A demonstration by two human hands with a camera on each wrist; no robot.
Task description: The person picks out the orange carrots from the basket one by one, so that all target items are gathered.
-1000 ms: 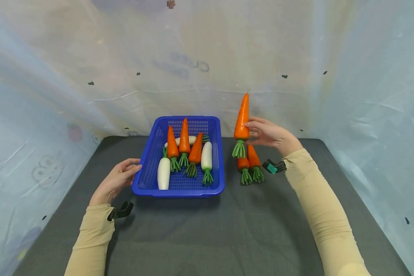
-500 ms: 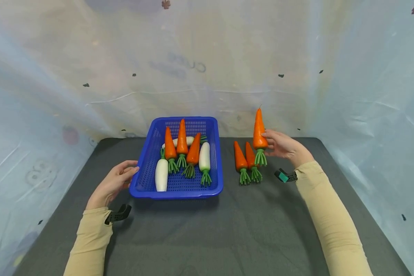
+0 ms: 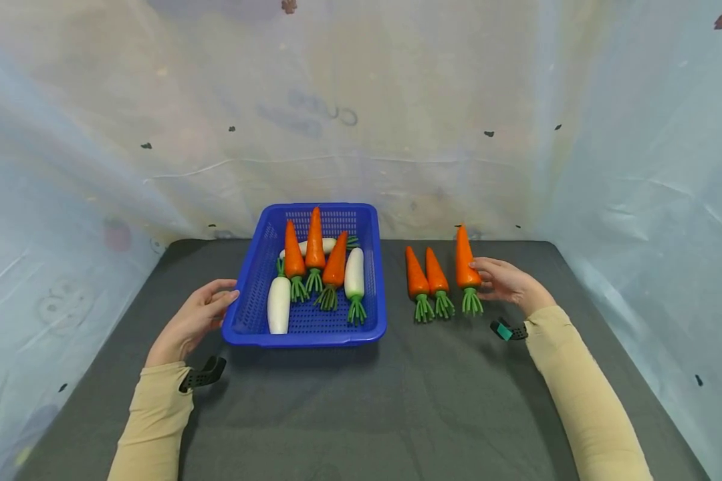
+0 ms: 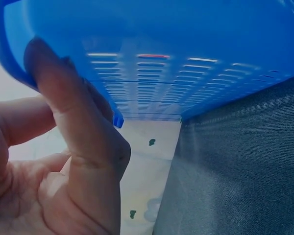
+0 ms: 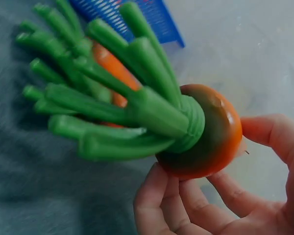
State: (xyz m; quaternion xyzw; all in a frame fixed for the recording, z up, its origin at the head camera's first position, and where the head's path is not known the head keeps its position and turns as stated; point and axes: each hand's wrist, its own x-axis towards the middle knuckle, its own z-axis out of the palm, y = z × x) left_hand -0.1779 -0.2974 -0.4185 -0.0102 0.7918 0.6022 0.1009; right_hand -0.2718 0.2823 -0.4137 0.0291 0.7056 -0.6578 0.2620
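Observation:
At the left rim of a blue plastic basket (image 3: 305,339), my left hand (image 3: 194,319) holds the edge; the left wrist view has its fingertips on the basket wall (image 4: 196,29). In the basket lie three orange carrots, one of them the middle carrot (image 3: 315,242), among white radishes, such as the right-hand radish (image 3: 355,272). My right hand (image 3: 508,284) pinches another carrot (image 3: 464,262) near its green stem end, thumb on one side and fingers on the other in the right wrist view. That carrot is just right of two carrots lying on the table.
The two table carrots, a left one (image 3: 416,272) and a right one (image 3: 436,270), lie between basket and right hand. A dark grey cloth (image 3: 337,414) covers the table. Pale plastic sheeting (image 3: 397,100) rises behind and at both sides.
My right hand has moved right and down with its carrot, from above the two table carrots to beside them, uncovering both. The left hand stays at the basket rim.

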